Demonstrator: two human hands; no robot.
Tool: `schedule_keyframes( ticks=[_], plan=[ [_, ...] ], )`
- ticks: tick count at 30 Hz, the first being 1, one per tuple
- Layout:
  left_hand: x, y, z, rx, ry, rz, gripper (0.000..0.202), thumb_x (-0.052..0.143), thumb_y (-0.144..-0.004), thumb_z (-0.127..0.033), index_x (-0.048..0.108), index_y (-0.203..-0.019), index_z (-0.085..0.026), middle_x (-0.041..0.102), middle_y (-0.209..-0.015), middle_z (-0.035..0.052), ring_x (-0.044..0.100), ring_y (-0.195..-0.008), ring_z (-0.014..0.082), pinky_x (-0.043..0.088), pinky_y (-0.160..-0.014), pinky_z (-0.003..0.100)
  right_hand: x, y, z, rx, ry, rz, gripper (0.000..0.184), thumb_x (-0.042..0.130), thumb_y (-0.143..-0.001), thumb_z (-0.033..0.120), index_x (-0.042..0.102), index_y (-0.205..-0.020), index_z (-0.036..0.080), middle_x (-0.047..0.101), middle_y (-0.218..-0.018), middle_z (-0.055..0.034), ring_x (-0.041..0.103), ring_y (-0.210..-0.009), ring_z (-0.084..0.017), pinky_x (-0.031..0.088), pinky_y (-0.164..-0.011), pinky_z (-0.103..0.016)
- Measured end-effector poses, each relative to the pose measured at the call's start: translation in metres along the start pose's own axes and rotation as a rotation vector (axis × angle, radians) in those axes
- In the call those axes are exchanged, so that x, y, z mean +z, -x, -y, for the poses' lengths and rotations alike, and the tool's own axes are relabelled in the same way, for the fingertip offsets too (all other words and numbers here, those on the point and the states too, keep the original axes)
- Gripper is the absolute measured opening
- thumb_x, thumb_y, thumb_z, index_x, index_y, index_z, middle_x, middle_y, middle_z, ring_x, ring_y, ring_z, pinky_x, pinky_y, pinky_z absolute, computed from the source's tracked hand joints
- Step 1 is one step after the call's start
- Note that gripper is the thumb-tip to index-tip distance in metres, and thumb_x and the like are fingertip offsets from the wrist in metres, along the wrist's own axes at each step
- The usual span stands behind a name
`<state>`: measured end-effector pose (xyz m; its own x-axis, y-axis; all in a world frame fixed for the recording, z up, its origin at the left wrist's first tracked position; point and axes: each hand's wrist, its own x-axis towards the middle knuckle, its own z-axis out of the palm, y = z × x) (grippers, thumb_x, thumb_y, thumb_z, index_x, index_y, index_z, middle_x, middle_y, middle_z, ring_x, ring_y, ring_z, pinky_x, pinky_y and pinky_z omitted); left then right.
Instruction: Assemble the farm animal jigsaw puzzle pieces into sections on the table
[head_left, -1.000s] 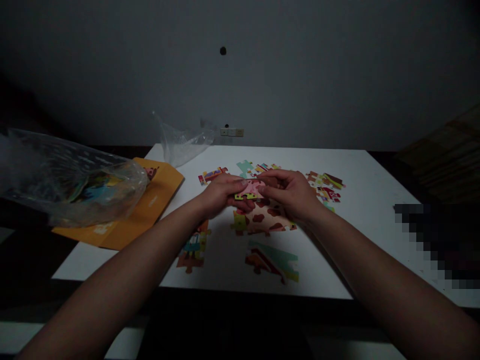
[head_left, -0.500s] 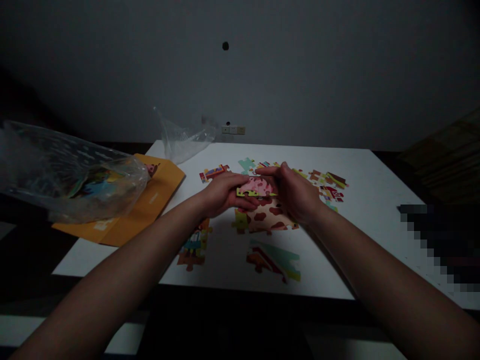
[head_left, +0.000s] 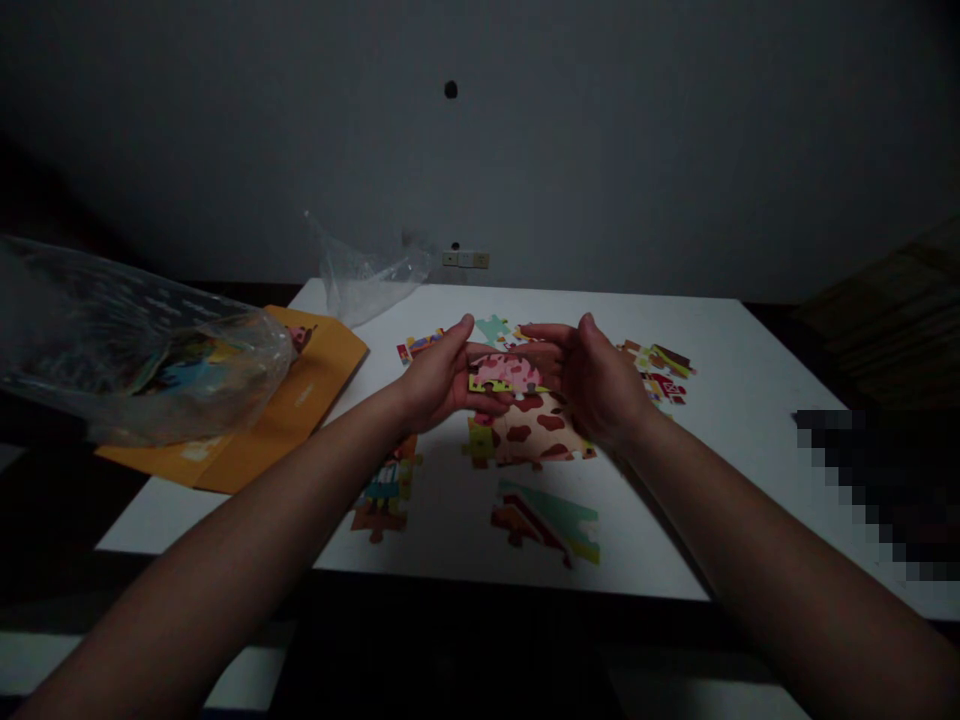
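My left hand point(head_left: 442, 378) and my right hand point(head_left: 592, 380) face each other above the middle of the white table point(head_left: 720, 420). Between them they hold a pink and yellow-green puzzle piece point(head_left: 506, 373), each hand's fingers under one end and the thumbs raised. Just below it on the table lies a joined puzzle section with brown spots point(head_left: 536, 430). Loose pieces lie nearer me: a teal and red piece point(head_left: 547, 520) and an orange and blue piece point(head_left: 386, 490).
Several more loose pieces point(head_left: 656, 365) lie behind and to the right of my hands. An orange envelope point(head_left: 292, 410) lies on the table's left side, with a clear plastic bag of pieces point(head_left: 142, 365) over it. Another clear bag point(head_left: 360, 280) sits at the back left.
My hands have turned palms inward and both thumbs have lifted off the pink piece, which now rests on my fingers a little higher above the spotted section.
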<state>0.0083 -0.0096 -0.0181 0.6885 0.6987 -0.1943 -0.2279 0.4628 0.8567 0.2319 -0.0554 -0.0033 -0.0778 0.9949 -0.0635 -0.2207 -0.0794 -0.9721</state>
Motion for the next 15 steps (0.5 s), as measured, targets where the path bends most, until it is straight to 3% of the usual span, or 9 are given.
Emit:
schedule_keyframes(
  ticks=[8,15],
  plan=[
    [0.0013,0.0011,-0.0018,0.011,-0.012,-0.013,0.086,0.033,-0.114,-0.078,0.08,-0.124,-0.008,0.085,-0.099,0.0222,0.081,-0.082,0.0266,0.068,-0.08,0.037,0.0008,0.0017,0.0004,-0.02,0.046,-0.006,0.078,0.059,-0.093,0.098,0.082,-0.118,0.028,0.088,-0.12,-0.0132,0.084,-0.111,-0.031,0.067,-0.091,-0.047],
    [0.0023,0.001,-0.0024,0.024,-0.024,-0.052,0.086,0.03,-0.115,-0.075,0.082,-0.12,-0.008,0.085,-0.098,0.0215,0.083,-0.083,0.0269,0.069,-0.078,0.037,0.0005,0.0014,0.0017,-0.023,0.055,0.0,0.075,0.062,-0.092,0.096,0.082,-0.118,0.028,0.089,-0.119,-0.0136,0.084,-0.11,-0.032,0.068,-0.084,-0.044]
  ],
)
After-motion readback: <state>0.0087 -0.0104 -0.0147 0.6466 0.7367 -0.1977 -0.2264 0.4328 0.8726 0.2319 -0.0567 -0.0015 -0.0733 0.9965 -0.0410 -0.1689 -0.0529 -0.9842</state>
